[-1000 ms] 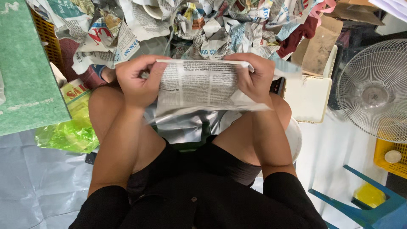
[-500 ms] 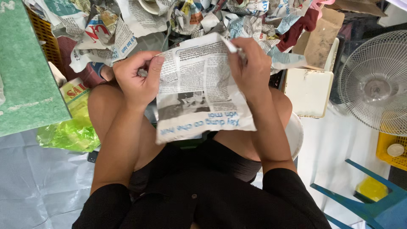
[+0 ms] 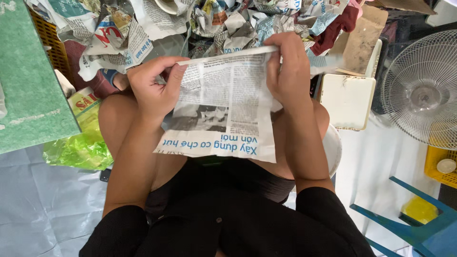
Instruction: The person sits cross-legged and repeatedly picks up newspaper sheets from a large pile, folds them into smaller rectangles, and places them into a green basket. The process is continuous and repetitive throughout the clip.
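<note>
- Our left hand pinched the newspaper sheet at its upper left edge.
- Our right hand gripped its top right corner (fingers curled over the fold).
- The sheet hung above our knees.

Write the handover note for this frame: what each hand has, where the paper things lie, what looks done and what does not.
Left hand: grips the left edge of the newspaper sheet, thumb on the printed face.
Right hand: pinches the sheet's top right corner, where the top edge is folded or rolled over.
The sheet hangs over the lap, print upside down to the camera.
Beyond the knees: a pile of crumpled newspaper. A white fan stands at right, a green bag lies at left.
Done: top edge turned over. Left: the rest of the sheet is still flat and unfolded.
</note>
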